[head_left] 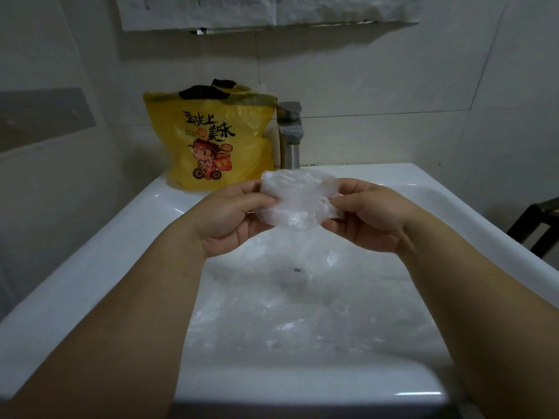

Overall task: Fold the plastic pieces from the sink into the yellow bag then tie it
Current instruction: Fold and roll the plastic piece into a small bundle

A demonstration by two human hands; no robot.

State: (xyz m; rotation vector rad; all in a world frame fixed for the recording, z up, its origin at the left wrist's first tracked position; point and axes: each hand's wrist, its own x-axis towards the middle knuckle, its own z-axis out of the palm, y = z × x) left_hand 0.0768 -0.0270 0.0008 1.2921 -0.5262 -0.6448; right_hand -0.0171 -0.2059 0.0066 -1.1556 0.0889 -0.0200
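I see both hands point(233, 216) point(369, 219) pinching the folded plastic piece point(295, 201) by its ends, with the yellow bag point(211, 140) beyond my left grip.

The plastic piece point(298, 198) is held between the left hand point(231, 220) and the right hand point(373, 223). Loose plastic point(287, 322) lies in the sink point(90, 261) below both. The bag point(211, 140) stands on the sink ledge beyond the left hand, the tap point(290, 133) just right of it.

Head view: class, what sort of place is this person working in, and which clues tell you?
Likely a bathroom or washroom: a white basin sink, a metal tap at its back edge, and pale tiled walls.
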